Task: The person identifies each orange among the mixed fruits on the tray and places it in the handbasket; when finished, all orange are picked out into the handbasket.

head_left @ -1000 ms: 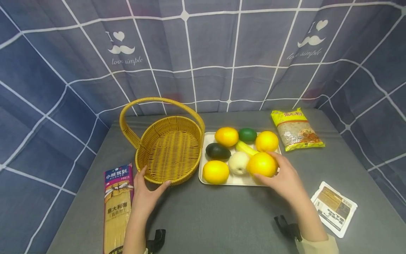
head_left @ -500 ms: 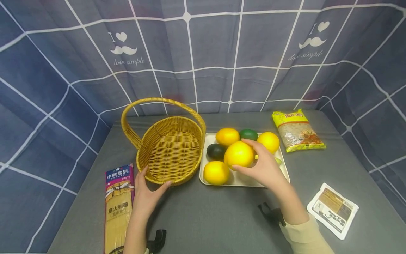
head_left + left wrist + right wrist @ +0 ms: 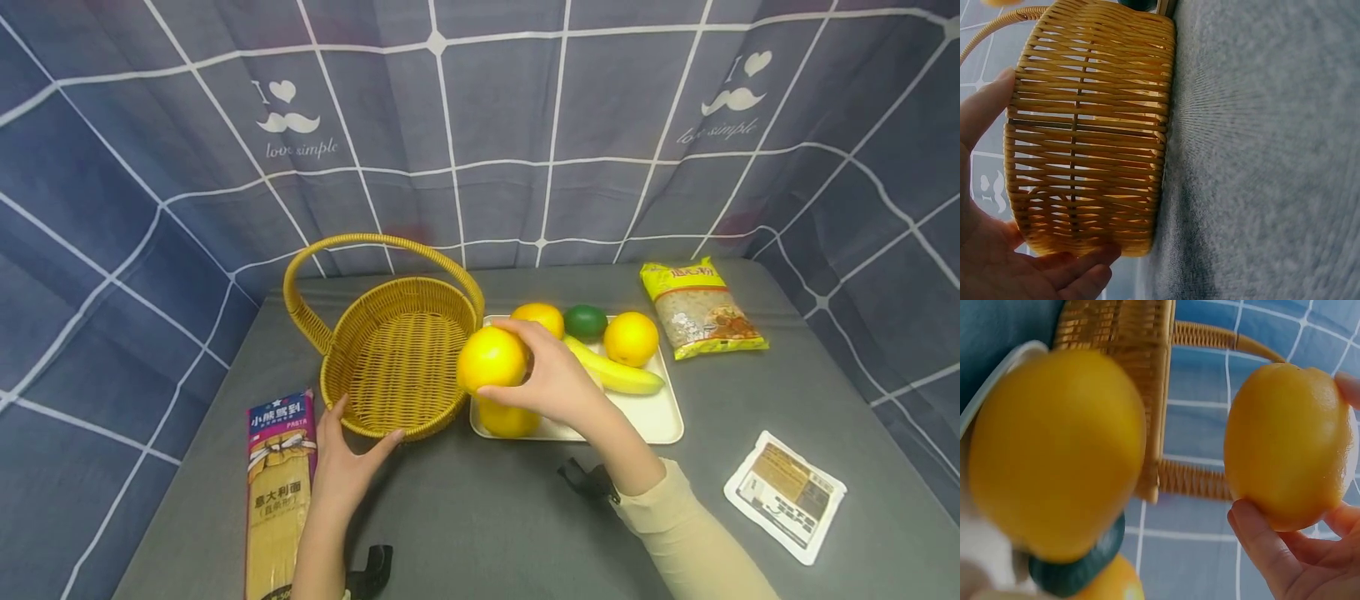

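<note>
My right hand (image 3: 558, 379) grips an orange (image 3: 491, 360) between thumb and fingers, raised above the tray's left end, beside the wicker basket (image 3: 408, 358). In the right wrist view this orange (image 3: 1288, 450) hangs clear of the other fruit. My left hand (image 3: 348, 462) holds the basket's near left rim, thumb and fingers spread along it; the left wrist view shows its fingers against the woven side. Bare weave shows inside the basket. On the white tray (image 3: 656, 429) lie a banana (image 3: 630, 381), a green fruit (image 3: 585, 321) and several yellow-orange fruits. The held orange and right hand hide part of the tray.
A pasta packet (image 3: 279, 500) lies left of the basket, beside my left forearm. At the back right is a yellow food bag (image 3: 703, 308). A white flat pack (image 3: 786, 497) lies front right. The basket's tall handle (image 3: 382, 240) arches over its back. Checked curtain surrounds the table.
My right hand has lifted the orange off the tray's right front and carried it left toward the basket, uncovering the banana. The left hand has stayed at the basket rim.
</note>
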The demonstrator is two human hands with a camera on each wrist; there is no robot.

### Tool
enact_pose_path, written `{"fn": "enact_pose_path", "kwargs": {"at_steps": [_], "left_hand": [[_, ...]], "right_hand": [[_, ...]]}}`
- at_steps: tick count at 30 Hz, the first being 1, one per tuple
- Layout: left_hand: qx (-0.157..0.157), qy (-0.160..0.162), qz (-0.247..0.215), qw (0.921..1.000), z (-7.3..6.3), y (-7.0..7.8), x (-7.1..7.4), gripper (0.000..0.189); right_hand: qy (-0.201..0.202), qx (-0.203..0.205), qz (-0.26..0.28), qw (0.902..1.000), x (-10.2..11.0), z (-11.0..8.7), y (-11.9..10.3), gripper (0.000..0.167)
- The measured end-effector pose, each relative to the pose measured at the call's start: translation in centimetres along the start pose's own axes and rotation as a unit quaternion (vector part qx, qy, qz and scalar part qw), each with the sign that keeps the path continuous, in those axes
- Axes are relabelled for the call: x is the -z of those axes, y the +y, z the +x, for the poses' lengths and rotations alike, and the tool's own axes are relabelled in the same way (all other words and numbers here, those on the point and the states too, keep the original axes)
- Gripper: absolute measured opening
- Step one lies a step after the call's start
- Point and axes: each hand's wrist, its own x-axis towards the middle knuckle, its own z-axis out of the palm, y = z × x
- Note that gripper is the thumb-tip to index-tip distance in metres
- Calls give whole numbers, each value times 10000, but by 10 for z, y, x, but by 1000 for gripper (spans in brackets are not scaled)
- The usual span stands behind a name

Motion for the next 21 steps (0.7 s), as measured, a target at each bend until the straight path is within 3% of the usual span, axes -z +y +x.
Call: {"fn": "enact_pose_path", "kwargs": {"at_steps": [11, 21], "left_hand": [[-8, 87, 13, 10000, 0, -1, -1, 112], [-1, 125, 20, 9999, 1, -1, -3, 109]], "right_hand": [[-382, 162, -113, 9991, -43, 33, -17, 82], [-760, 331, -545, 9951, -85, 60, -20, 81]]}}
